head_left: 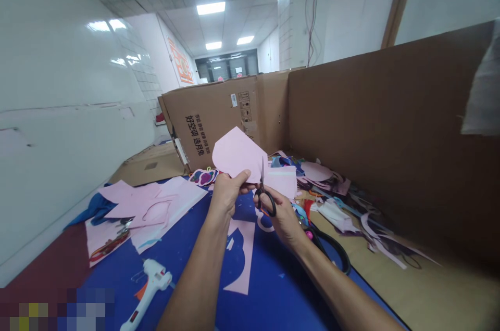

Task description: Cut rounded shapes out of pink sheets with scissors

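Observation:
My left hand [230, 190] pinches the lower edge of a pink sheet [238, 154], thumb on top. The sheet is held up above the blue table, with a rounded left side and angled corners. Black-handled scissors [266, 202] are in my right hand [283, 216], fingers through the loops. Their blades point upward at the sheet's right edge; whether they are parted I cannot tell. Below my hands lies a pink offcut [244, 263] with a curved piece cut out of it.
A white glue gun [152, 281] rests at the table's [187, 247] front left. Pink sheets [136, 203] lie behind it. Cardboard walls [219, 117] stand at the back and right, with scraps and strips [339, 216] heaped along the right. A black curved band [336, 247] lies near my right forearm.

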A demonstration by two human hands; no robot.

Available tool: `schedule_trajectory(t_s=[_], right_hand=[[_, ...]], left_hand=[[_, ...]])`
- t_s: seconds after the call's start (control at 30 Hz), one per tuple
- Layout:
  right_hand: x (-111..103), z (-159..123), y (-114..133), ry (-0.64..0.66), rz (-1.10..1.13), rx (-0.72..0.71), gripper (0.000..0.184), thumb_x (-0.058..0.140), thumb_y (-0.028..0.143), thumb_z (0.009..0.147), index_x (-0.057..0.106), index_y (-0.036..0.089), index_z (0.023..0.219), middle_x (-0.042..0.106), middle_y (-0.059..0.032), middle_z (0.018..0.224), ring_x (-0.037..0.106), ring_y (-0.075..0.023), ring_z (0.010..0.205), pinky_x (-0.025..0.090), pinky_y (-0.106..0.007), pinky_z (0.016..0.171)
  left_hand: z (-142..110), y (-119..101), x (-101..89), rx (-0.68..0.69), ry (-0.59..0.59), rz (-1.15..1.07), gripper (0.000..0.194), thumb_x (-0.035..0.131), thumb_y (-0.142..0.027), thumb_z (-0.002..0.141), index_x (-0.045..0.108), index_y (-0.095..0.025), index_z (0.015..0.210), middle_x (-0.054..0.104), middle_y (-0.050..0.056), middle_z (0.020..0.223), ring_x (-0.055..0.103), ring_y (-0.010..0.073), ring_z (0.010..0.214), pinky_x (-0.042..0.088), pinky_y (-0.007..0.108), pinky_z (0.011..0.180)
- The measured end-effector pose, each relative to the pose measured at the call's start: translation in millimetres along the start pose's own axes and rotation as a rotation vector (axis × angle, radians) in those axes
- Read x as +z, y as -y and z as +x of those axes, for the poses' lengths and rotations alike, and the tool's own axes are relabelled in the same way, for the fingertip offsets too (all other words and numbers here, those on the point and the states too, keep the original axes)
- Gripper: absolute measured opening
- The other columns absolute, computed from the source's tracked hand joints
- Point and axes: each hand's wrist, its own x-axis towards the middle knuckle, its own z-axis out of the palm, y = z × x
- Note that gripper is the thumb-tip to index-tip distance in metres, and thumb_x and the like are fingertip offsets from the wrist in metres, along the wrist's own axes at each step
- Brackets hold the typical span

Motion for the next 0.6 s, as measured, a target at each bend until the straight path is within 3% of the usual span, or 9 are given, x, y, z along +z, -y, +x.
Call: schedule_trajectory(t_s=[0.43, 0.6], right_hand=[[2, -3, 8, -0.007, -0.038, -0.004, 0.039, 0.075, 0.052, 0.09, 0.078, 0.021, 0.114, 0.07, -0.0038, 0.089, 0.056, -0.0196, 0.08, 0.043, -0.031, 0.074], [2, -3, 10, -0.016, -0.051, 0.025, 0.046, 0.077, 0.054, 0.087, 0.077, 0.02, 0.119, 0.07, -0.0042, 0.088, 0.057, -0.0204, 0.08, 0.043, -0.032, 0.073]], left_hand=[[-4, -3, 2.7, 0.034, 0.0, 0.003, 0.016, 0.08, -0.024, 0.077, 0.077, -0.008, 0.081, 0.077, 0.015, 0.07, 0.075, 0.0208, 0.058, 0.054, 0.021, 0.052], [-3, -2, 1.8, 0.035, 0.01, 0.003, 0.018, 0.081, -0.025, 0.076, 0.078, -0.008, 0.081, 0.077, 0.015, 0.07, 0.075, 0.0217, 0.06, 0.054, 0.022, 0.052]])
